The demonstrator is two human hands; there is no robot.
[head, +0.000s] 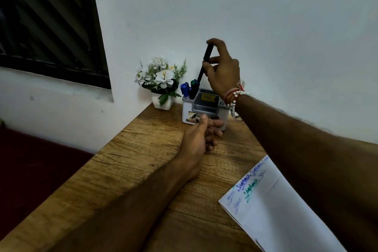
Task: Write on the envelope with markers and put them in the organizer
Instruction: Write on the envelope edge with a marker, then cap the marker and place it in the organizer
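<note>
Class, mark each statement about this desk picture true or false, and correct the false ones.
1. The right hand holds a black marker over the organizer. True.
2. The left hand grips a marker. False: it holds nothing and sits by the organizer's front.
3. The envelope already has writing on it. True.
4. The flower pot stands to the right of the organizer. False: it stands to its left, against the wall.
5. A blue marker is in the organizer. True.

A home study corner, by the look of it. A wooden worktop [143,159] meets a plain white wall [266,26] beside a dark louvred window [47,22]. A small flower pot [162,82] and a pen organizer [204,108] stand at the back.
</note>
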